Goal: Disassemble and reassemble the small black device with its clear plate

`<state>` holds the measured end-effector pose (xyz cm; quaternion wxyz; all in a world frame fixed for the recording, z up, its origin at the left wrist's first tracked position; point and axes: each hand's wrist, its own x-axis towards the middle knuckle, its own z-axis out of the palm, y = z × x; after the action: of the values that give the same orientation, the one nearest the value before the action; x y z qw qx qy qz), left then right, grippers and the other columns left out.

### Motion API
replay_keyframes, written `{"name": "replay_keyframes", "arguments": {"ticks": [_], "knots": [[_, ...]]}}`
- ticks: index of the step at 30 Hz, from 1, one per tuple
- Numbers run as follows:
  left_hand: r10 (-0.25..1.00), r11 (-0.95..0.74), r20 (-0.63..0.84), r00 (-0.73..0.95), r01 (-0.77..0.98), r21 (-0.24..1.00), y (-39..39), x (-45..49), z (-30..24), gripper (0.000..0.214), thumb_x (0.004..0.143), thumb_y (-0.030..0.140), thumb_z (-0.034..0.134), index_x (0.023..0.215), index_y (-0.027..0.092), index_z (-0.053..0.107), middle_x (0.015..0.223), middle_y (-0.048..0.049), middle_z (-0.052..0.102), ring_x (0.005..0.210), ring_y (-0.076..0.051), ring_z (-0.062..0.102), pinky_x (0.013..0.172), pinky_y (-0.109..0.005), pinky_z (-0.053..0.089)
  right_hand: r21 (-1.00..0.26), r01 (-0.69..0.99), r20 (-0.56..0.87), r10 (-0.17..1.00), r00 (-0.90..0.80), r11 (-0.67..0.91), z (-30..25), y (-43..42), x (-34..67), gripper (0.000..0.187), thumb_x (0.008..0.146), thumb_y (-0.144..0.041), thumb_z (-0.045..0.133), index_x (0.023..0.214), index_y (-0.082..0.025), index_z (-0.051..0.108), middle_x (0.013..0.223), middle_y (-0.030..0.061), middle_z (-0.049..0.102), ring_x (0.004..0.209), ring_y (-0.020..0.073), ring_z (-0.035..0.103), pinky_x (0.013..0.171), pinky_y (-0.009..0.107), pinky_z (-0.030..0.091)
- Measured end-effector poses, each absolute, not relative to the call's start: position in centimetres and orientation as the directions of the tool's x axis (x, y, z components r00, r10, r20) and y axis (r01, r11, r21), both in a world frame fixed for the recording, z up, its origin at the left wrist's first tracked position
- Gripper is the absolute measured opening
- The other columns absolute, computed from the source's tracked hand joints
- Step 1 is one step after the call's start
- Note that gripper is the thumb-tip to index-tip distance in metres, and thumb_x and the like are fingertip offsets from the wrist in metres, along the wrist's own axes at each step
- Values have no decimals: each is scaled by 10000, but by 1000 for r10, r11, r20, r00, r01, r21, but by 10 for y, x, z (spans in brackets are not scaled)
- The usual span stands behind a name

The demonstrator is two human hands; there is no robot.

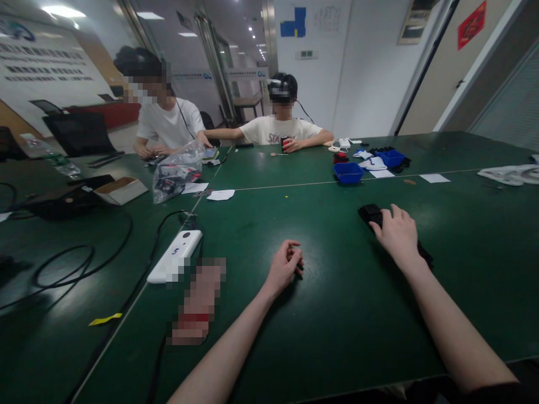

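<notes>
Green table (324, 331): from my remote seat, it fills the lower view, its seams running between sections.
Left side: I count a white box (179, 252) marked 5, a pixelated pinkish item (202, 297) just beside it, a yellow strip (105, 319) and a looped black cable (86, 264); the white box and pinkish item are the nearest obstacles to my left hand (286, 265).
Far left: a clear plastic bag (179, 171) of items sits near an open cardboard box (122, 191).
Far right: two blue trays (348, 173), with white slips and dark cloth about them, stand beyond my right hand (398, 233); a white cloth (507, 175) lies by the edge.
Across: one person (170, 120) sits at left; another (282, 130) has a hand around a red-and-black object (285, 144).
Left hand: half open, fingers loosely bent, over the table, well apart from the black bundle.
Black bundle (367, 213): directly under my right hand, one end poking out past the thumb, the other below the wrist.
Right hand: palm down, fingers bent over the bundle and touching it; I cannot tell whether they grip.
</notes>
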<state>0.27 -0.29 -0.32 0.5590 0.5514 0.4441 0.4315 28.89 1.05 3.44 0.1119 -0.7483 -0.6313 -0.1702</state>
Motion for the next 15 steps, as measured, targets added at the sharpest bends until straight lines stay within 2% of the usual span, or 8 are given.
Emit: {"name": "replay_keyframes", "arguments": {"ticks": [2, 4, 6, 8, 11, 13, 15], "knots": [[972, 20, -21, 234, 8, 1000, -3, 3, -4, 256, 787, 326, 529, 970, 159, 467, 680, 25, 491, 593, -108, 560, 434, -196, 484, 29, 953, 313, 908, 277, -300, 43, 5, 300, 486, 865, -444, 388, 1080, -31, 527, 1150, 311, 531, 994, 383, 549, 730, 483, 460], [972, 18, -21, 236, 14, 1000, -2, 2, -4, 252, 789, 322, 525, 970, 158, 465, 677, 24, 490, 596, -111, 560, 432, -197, 486, 19, 920, 127, 913, 387, -392, 47, 2, 313, 522, 829, -504, 440, 1042, -39, 545, 1018, 278, 597, 882, 361, 603, 646, 445, 485], [971, 16, -21, 239, 25, 1000, -2, 2, -4, 249, 792, 320, 520, 972, 157, 464, 675, 24, 491, 595, -111, 560, 433, -199, 489, 17, 899, -91, 894, 438, -439, 48, 1, 326, 472, 760, -490, 557, 995, -81, 574, 939, 221, 635, 814, 328, 633, 592, 399, 497], [970, 17, -24, 242, 31, 999, -2, 2, -4, 248, 796, 320, 514, 976, 157, 463, 665, 26, 494, 577, -106, 554, 433, -198, 487, 29, 897, -210, 875, 437, -441, 48, 1, 335, 363, 708, -404, 635, 939, -126, 595, 910, 175, 654, 780, 295, 649, 563, 358, 499], [969, 29, -35, 243, 31, 999, -2, 2, -3, 252, 794, 323, 518, 977, 159, 462, 652, 31, 493, 557, -100, 548, 430, -193, 482, 54, 910, -193, 890, 413, -411, 49, 0, 338, 256, 724, -351, 614, 891, -157, 605, 876, 145, 662, 757, 277, 656, 550, 344, 497], [969, 34, -40, 244, 29, 999, -3, 2, -2, 259, 788, 329, 526, 974, 159, 463, 649, 32, 491, 557, -100, 548, 430, -192, 480, 47, 919, -145, 907, 395, -392, 49, 0, 335, 296, 769, -384, 558, 949, -153, 600, 880, 155, 658, 762, 285, 655, 549, 355, 498], [968, 35, -40, 247, 25, 999, -3, 2, -2, 266, 785, 337, 531, 971, 160, 466, 651, 32, 488, 560, -101, 547, 430, -192, 478, 33, 927, -87, 922, 376, -375, 50, -1, 331, 402, 820, -413, 479, 1098, -134, 558, 912, 181, 647, 786, 302, 651, 557, 373, 500]]}}
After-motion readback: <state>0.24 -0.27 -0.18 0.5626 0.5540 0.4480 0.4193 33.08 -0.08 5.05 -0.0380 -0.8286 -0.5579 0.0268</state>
